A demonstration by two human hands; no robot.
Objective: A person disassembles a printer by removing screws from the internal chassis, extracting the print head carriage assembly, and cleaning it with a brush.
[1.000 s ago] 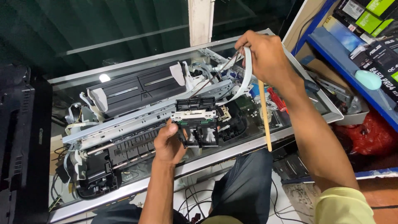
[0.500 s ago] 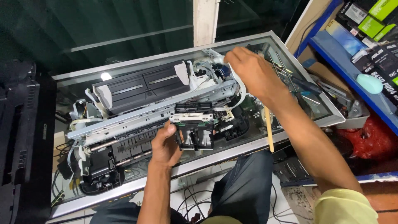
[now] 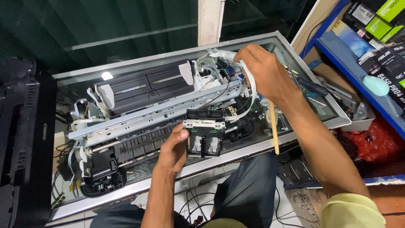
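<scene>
Left hand (image 3: 173,152) clamps the black print carriage (image 3: 204,137) at its left side, thumb on top, just in front of the metal rail (image 3: 160,116). Right hand (image 3: 265,71) pinches 1 white flat ribbon cable (image 3: 249,86) above the rail's right end; prob. also holds the wooden stick (image 3: 274,128). 1 opened printer (image 3: 139,122), 2 hands. Vs 0.5 s ago: right hand is higher, cable lifted.

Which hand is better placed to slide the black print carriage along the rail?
Probably the left hand: it already touches the print carriage. The right hand is up holding the white ribbon cable.
</scene>
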